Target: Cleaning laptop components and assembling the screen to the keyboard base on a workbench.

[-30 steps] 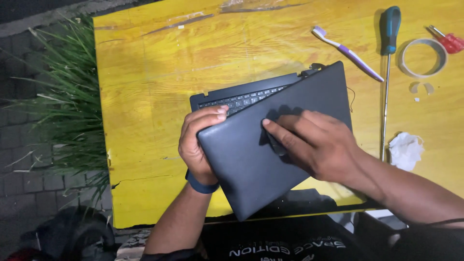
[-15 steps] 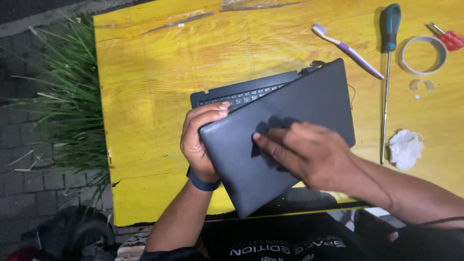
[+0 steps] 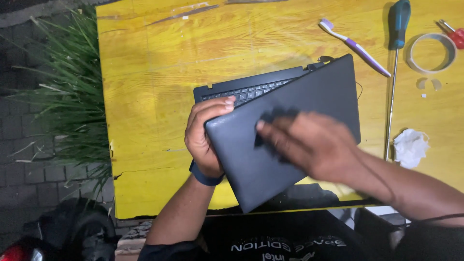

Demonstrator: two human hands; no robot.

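I see left hand (image 3: 205, 140) gripping dark panel (image 3: 290, 140) edge at 9 o'clock; right hand (image 3: 309, 145) flat, blurred, rubbing it above laptop base (image 3: 241, 89) on counter (image 3: 154, 72).

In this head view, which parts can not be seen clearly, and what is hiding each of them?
- Right hand: motion-blurred; whatever is under its fingers on the laptop lid cannot be told.
- Keyboard: mostly hidden by the tilted lid.
- Left hand: fingertips curl over the lid's edge; palm hidden.
- Red tool: cut off by the right edge.
- Table: near edge hidden by both arms.
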